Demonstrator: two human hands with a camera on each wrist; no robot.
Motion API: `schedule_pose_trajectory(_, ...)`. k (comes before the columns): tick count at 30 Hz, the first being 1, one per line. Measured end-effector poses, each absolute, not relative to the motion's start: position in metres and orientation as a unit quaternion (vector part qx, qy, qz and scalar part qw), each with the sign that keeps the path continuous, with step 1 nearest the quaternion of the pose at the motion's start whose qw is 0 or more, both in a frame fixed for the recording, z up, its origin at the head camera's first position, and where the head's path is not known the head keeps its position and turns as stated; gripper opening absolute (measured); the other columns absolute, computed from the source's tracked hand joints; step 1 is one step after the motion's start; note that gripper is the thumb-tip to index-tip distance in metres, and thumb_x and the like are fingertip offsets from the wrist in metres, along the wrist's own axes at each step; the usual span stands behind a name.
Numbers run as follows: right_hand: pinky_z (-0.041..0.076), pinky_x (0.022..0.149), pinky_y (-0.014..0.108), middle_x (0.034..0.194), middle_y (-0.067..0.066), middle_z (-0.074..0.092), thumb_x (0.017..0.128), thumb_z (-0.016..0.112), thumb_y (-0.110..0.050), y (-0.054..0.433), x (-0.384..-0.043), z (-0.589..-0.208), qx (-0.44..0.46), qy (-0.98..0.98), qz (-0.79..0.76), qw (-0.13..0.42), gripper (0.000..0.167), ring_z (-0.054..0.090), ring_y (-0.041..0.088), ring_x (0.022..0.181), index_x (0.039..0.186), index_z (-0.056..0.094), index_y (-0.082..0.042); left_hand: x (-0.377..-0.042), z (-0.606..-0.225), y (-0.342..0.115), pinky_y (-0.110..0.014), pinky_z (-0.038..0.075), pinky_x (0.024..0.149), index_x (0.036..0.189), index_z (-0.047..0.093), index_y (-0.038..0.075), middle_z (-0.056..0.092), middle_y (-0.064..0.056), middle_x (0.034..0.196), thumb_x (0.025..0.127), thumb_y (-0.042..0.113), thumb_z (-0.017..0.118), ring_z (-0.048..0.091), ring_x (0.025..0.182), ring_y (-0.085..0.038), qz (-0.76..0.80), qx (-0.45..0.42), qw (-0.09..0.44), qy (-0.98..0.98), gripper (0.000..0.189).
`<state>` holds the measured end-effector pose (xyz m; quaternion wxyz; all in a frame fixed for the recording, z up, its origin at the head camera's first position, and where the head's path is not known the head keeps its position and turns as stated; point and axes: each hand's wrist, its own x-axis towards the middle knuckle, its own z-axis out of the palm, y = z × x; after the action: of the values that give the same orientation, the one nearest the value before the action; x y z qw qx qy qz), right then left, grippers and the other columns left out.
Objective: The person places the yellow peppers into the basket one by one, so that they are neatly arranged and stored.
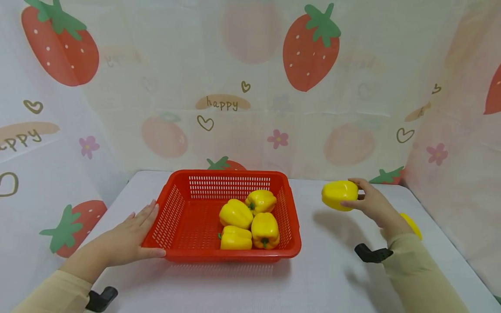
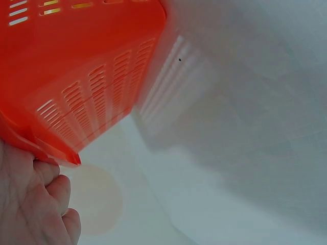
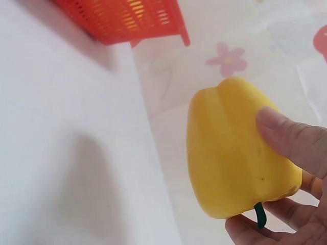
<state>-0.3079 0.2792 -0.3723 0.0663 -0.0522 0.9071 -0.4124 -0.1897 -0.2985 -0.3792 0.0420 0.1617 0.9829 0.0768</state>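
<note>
A red slotted plastic basket (image 1: pixel 195 257) stands on the white table. Inside, on its right side, lie several yellow bell peppers (image 1: pixel 236 214). My left hand (image 1: pixel 127 237) rests against the basket's left rim, fingers extended along it and thumb at the front corner; the left wrist view shows this hand (image 2: pixel 30 199) by the rim. To the right of the basket, my right hand (image 1: pixel 375 202) holds another yellow bell pepper (image 1: pixel 339 195) above the table. In the right wrist view, thumb and fingers pinch this pepper (image 3: pixel 235 153) near its green-stemmed end.
One more yellow object (image 1: pixel 412 225) sits on the table at the right, partly hidden behind my right forearm. A strawberry-print cloth (image 1: pixel 250 74) hangs behind the table and along both sides. The white table (image 1: pixel 313 278) extends in front of the basket.
</note>
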Motion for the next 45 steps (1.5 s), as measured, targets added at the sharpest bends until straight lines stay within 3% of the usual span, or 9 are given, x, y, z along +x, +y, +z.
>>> schedule_pose_trajectory(10,0.041,0.093,0.054,0.140,0.021,0.030,0.076,0.072,-0.038,0.255,-0.306,-0.353,-0.107,0.897,-0.428,0.042,0.088,0.043,0.041,0.118,0.143,0.022,-0.009,-0.188,-0.377,-0.297,-0.059,0.018,0.105,0.145,0.011,-0.001,0.012,-0.019,0.150,0.068,0.071,0.058,0.016,0.135,-0.038,0.079,0.161,0.041,0.983,0.116)
schedule_pose_trajectory(19,0.043,0.092,0.053,0.140,0.017,0.032,0.076,0.074,-0.038,0.231,-0.308,-0.341,-0.121,0.899,-0.420,0.035,0.086,0.044,0.039,0.118,0.143,0.025,-0.014,-0.190,-0.380,-0.299,-0.058,0.018,0.105,0.145,0.011,-0.001,0.013,-0.019,0.150,0.067,0.073,0.056,0.016,0.135,-0.038,0.076,0.164,0.037,0.983,0.116)
schedule_pose_trajectory(33,0.049,0.087,0.044,0.129,0.010,0.042,0.076,0.075,-0.021,0.176,-0.309,-0.323,-0.188,0.875,-0.445,0.039,0.076,0.049,0.033,0.111,0.138,0.032,-0.015,-0.190,-0.379,-0.298,-0.059,0.019,0.104,0.145,0.012,-0.001,0.013,-0.019,0.150,0.067,0.073,0.056,0.017,0.135,-0.038,0.079,0.161,0.036,0.983,0.116)
schedule_pose_trajectory(45,0.051,0.086,0.037,0.124,0.001,0.047,0.072,0.078,-0.031,0.128,-0.309,-0.311,-0.229,0.887,-0.396,0.053,0.078,0.051,0.026,0.109,0.137,0.037,-0.018,-0.189,-0.378,-0.297,-0.059,0.020,0.104,0.145,0.012,-0.001,0.013,-0.019,0.150,0.067,0.074,0.055,0.016,0.135,-0.038,0.078,0.160,0.040,0.983,0.117)
